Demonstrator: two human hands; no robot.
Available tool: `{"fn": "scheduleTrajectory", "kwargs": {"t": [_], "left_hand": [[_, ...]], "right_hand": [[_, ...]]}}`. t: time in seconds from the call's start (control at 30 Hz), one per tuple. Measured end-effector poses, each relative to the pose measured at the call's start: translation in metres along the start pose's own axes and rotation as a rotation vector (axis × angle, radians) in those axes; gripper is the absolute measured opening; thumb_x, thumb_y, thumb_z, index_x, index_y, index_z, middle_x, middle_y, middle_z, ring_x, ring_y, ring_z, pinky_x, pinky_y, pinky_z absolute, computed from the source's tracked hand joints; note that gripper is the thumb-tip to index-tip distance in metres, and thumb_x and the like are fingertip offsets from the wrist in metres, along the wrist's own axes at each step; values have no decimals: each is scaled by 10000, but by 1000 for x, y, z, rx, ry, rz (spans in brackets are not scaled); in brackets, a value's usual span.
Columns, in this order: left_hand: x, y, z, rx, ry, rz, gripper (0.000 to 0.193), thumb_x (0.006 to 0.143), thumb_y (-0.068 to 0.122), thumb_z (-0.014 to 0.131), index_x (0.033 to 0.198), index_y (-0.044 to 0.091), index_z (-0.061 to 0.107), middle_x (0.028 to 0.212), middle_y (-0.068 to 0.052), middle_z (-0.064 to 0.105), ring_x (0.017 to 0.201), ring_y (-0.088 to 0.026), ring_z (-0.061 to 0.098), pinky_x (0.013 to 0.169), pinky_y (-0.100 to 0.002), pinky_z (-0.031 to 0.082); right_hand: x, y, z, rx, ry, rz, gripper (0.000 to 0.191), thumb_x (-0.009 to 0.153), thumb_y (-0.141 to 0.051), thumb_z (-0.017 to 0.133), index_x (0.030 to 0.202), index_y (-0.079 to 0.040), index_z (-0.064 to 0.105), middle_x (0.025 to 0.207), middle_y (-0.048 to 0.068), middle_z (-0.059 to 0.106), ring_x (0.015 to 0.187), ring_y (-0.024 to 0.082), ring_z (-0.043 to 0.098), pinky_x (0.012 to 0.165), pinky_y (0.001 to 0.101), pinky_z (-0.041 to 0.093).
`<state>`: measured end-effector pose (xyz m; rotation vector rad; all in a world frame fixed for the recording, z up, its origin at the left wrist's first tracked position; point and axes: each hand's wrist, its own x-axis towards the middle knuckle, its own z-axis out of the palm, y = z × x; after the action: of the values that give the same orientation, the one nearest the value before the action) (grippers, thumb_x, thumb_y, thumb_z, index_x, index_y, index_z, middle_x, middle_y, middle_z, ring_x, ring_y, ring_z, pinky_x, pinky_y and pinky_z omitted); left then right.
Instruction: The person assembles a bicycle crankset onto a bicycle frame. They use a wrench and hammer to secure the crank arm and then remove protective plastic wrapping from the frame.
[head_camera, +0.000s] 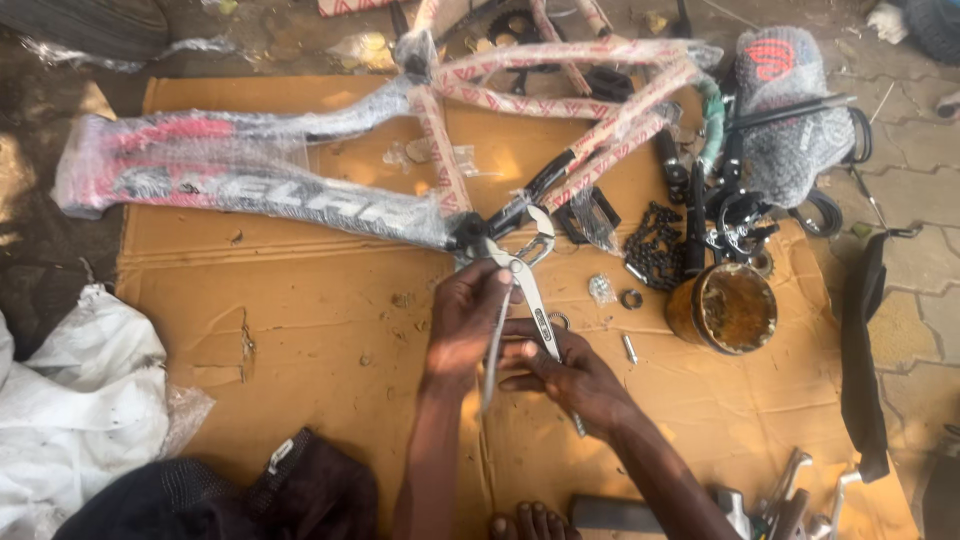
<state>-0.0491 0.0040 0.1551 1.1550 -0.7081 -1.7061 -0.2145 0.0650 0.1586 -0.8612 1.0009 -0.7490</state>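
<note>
A bicycle frame (300, 190) wrapped in clear plastic lies across a sheet of cardboard (300, 320). Silver slip-joint pliers (525, 275) reach with open jaws toward the frame's bottom bracket (468, 232). My left hand (465, 320) holds the pliers near the pivot and around one handle. My right hand (565, 370) grips the other handle lower down. Both hands sit over the cardboard's middle, just below the frame.
A tin of grease (722, 308), a bicycle chain (655, 245), pedals (588, 215), a saddle (790, 110) and small bearings (615, 295) lie to the right. White plastic sheeting (80, 400) is at the left, loose tools (790, 500) at the lower right, my toes (535, 522) below.
</note>
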Motion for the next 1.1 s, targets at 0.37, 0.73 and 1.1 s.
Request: {"fn": "scheduleTrajectory", "kwargs": {"t": [0.37,0.73,1.1], "left_hand": [[-6,-1,-21,163,-62,149,187,926,208,746,929,25,788,665,38,561,627,-48,461,566,-250,368],[-1,-36,9,-194,140,89,199,913,197,734,1018,35,783,861,3,728,762,-75,617,689,-255,500],[135,38,-130,1470,371,874,394,1122,406,521,1112,43,673,1150,-184,628,1180,-357,548,1106,-609,299]], "right_hand": [[-13,-30,-23,3,-232,133,539,946,-277,653,1411,-36,526,1357,195,670,1254,316,650,811,448,644],[4,29,-10,-218,73,36,505,1139,-369,538,1218,97,714,1044,179,782,940,270,698,821,380,591],[43,-8,-38,96,-77,304,435,984,-205,526,1377,-26,572,1048,59,726,931,200,708,856,391,604]]}}
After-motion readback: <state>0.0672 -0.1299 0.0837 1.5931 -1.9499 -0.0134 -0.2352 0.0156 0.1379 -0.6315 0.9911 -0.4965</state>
